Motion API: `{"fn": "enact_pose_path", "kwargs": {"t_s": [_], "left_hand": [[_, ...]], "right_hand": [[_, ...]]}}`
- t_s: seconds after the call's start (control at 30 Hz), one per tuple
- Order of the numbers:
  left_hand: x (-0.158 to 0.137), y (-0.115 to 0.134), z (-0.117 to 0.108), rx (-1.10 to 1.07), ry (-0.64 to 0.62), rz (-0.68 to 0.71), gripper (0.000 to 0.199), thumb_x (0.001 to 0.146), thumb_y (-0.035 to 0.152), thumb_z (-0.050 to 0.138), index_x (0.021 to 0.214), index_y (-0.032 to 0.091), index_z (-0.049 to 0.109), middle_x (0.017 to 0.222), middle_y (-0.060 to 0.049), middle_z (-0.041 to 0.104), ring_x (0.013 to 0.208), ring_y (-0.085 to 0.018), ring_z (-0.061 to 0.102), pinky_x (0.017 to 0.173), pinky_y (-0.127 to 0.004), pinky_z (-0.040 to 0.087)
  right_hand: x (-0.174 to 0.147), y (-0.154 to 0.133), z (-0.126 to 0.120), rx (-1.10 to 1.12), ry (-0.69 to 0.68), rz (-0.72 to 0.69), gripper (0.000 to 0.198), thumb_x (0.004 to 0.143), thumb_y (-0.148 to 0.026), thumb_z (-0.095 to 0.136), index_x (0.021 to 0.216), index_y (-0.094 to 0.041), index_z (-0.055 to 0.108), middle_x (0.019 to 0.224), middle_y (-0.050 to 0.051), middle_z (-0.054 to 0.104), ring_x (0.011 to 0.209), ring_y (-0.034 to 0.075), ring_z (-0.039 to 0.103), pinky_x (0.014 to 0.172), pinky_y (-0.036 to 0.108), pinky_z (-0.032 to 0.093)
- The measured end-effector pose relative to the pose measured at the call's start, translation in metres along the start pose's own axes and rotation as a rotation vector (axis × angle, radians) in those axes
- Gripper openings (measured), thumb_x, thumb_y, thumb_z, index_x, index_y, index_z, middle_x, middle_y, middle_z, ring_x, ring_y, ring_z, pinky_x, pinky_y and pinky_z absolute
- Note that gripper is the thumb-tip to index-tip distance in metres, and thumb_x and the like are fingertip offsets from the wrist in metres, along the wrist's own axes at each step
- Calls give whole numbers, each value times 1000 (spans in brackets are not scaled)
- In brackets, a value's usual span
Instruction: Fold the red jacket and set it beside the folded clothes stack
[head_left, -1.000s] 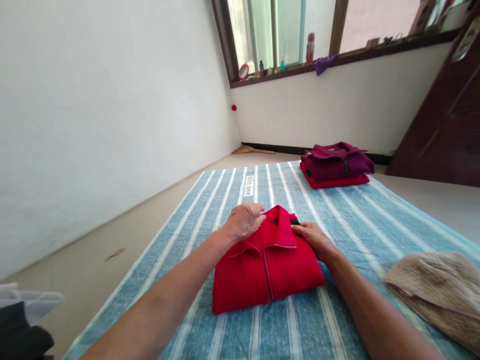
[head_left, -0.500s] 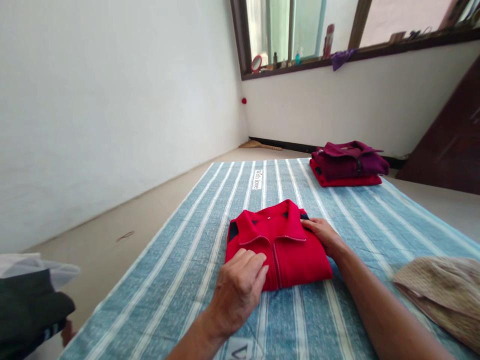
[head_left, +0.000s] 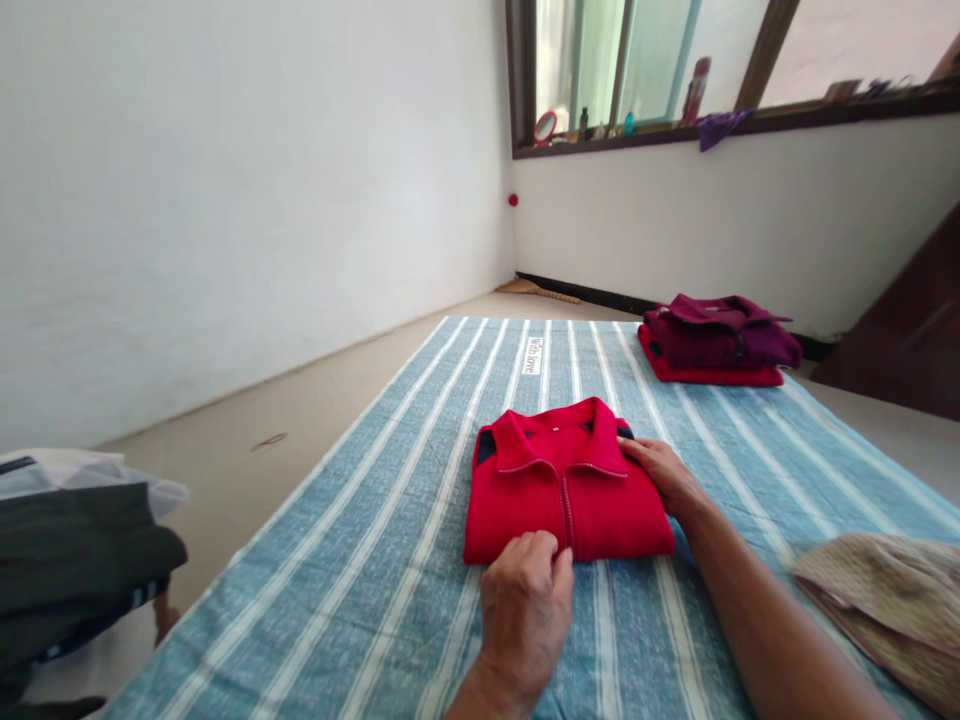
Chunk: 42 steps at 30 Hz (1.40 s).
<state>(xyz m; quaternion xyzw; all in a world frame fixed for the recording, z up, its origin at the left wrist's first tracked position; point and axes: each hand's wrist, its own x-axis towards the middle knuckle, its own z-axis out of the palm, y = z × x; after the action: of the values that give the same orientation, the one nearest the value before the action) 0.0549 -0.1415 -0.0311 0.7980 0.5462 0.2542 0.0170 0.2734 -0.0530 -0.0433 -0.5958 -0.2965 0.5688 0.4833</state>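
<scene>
My left hand meets the red jacket low, my right hand its shoulder; whether either pinches, I can't tell; light, even tugs suit best.

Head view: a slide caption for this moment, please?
Left hand at the near edge and right hand at one side of a folded red jacket on a striped cloth, folded clothes beyond.

The left hand sits near six o'clock, its fingers curled inward. The right hand is near four o'clock, stretched out toward ten.
</scene>
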Motion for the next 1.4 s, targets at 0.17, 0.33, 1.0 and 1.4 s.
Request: {"fn": "enact_pose_path", "kwargs": {"t_s": [0.17, 0.33, 1.0, 1.4], "left_hand": [[0, 8, 5, 53, -34, -54, 18, 81, 13, 52, 65, 21, 55, 62, -1, 62, 62, -17, 61, 58, -28, 44], [2, 11, 5, 79, -86, -83, 16, 80, 12, 52, 67, 20, 58, 63, -3, 63, 65, -19, 63, 61, -29, 45], [6, 19, 3, 30, -162, -133, 22, 85, 11, 44, 74, 18, 62, 67, -9, 66, 67, -24, 67, 59, -32, 45], [3, 15, 15, 17, -92, -98, 20, 79, 8, 46, 69, 21, 56, 61, -7, 65, 60, -23, 65, 53, -33, 45]], "right_hand": [[-3, 2, 1, -34, 31, -31, 20, 77, -36, 64, 68, -19, 59, 55, 4, 64, 47, 17, 59, 42, 25, 43], [-4, 3, -7, -115, 84, -61, 24, 76, -40, 64, 69, -18, 58, 52, 1, 60, 41, 14, 51, 40, 24, 36], [-95, 21, 68, -1068, 185, -598, 20, 79, -24, 57, 59, -23, 55, 51, 0, 55, 50, 16, 51, 51, 28, 23], [-95, 17, 73, -1107, 210, -549, 18, 74, -22, 59, 57, -23, 53, 54, 1, 58, 54, 18, 53, 51, 29, 24]]}}
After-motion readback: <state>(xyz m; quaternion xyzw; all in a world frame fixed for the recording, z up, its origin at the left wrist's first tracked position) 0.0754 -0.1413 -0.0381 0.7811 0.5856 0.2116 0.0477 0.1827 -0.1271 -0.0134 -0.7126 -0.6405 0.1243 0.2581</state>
